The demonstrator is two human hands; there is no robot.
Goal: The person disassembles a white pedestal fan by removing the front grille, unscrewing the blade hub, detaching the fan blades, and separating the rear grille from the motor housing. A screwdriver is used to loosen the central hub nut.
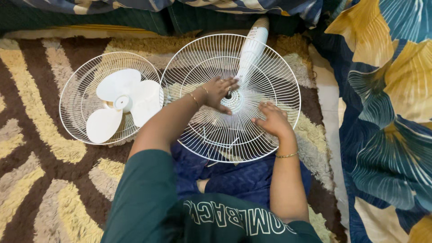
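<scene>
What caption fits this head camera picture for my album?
Both hands, left hand and right hand, rest on a round white wire fan guard beside a white three-bladed fan blade.

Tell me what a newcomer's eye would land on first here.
First, the big white wire fan guard in the middle, still on the fan body, with the left hand at its hub and the right hand flat on the wires. Next, left of it on the brown and yellow rug, a second guard lying dish-like with the white fan blade inside.
</scene>
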